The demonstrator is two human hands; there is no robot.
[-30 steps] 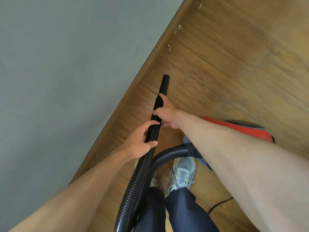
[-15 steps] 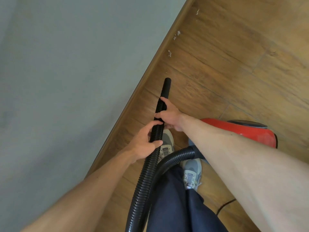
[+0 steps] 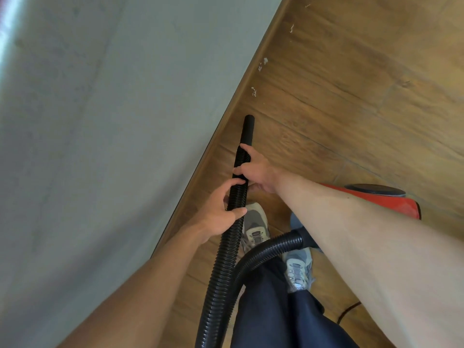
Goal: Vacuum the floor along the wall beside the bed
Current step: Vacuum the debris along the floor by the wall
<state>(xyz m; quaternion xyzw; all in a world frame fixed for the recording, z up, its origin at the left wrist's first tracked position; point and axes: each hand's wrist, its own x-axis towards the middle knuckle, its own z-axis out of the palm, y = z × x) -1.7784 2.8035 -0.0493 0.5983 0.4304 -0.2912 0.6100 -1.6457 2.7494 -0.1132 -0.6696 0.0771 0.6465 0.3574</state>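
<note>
A black ribbed vacuum hose (image 3: 227, 247) runs up the middle of the view and ends in a smooth black nozzle (image 3: 248, 128) over the wooden floor (image 3: 351, 101), close to the skirting board (image 3: 226, 119). My right hand (image 3: 256, 170) grips the hose just behind the nozzle. My left hand (image 3: 223, 209) holds the hose a little lower. The hose loops back to a red canister vacuum (image 3: 401, 204) on the floor at the right. Small white bits of debris (image 3: 254, 91) lie along the skirting ahead of the nozzle. No bed is in view.
A grey wall (image 3: 100, 146) fills the left half. My two grey sneakers (image 3: 256, 227) and dark trousers (image 3: 276, 310) are under the hose. A thin dark cord (image 3: 347, 310) lies on the floor at the lower right.
I have stepped forward along the wall: the left foot now stands under the hose. The white debris sits nearer to the nozzle. Both hands keep the same grip.
</note>
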